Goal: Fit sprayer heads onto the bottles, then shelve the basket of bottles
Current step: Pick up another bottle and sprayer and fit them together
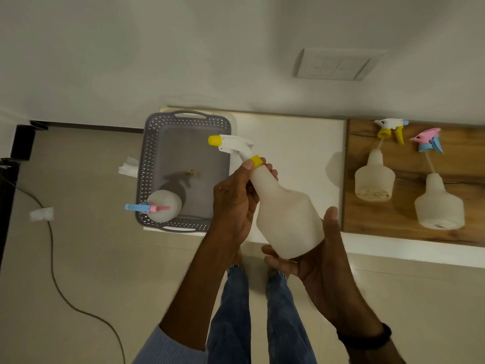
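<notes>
Above the counter edge, both hands (278,222) clasp a frosted bottle (287,216) with its yellow-collared white sprayer (233,144).

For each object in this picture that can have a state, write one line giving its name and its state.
Held bottle: tilted, in both hands, yellow-collared sprayer on its neck.
Left hand: gripping the neck.
Right hand: cupping the base.
Basket: on the counter, one bottle inside.
Basket bottle: upright, sprayer on.
Two board bottles: sprayers raised, tubes showing.
</notes>
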